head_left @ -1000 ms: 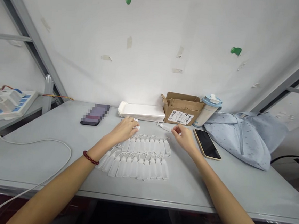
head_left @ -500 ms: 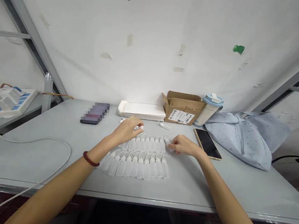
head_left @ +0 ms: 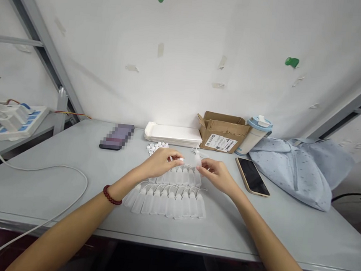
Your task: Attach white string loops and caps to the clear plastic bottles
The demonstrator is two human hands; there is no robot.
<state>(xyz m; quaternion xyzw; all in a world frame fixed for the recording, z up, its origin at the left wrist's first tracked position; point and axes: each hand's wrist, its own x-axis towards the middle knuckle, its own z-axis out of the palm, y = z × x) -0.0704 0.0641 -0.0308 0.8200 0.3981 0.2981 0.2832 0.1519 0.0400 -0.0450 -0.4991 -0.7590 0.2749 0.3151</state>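
My left hand (head_left: 162, 162), with a beaded bracelet at the wrist, pinches a small white cap (head_left: 181, 159) between thumb and fingertips. Just to its right, my right hand (head_left: 215, 172) holds a small translucent white bottle (head_left: 198, 159) upright by its lower part. The cap and the bottle are apart. Behind my left hand lies a heap of white caps (head_left: 156, 147), partly hidden by it. Below both hands, similar bottles with thin white cords lie side by side in a back row (head_left: 177, 176) and a front row (head_left: 170, 204).
Along the wall stand a stack of white trays or boxes (head_left: 174, 134), an open cardboard box (head_left: 223, 135) and a blue-lidded tumbler (head_left: 254, 135). A phone (head_left: 252, 177) and a blue cloth bag (head_left: 294, 170) lie to the right. A blurred phone (head_left: 117, 136) and white cable (head_left: 67, 168) lie left.
My right hand has lifted the bottle from the right end of the back row and stood it up. My left hand has moved right with the cap, uncovering the cap heap.
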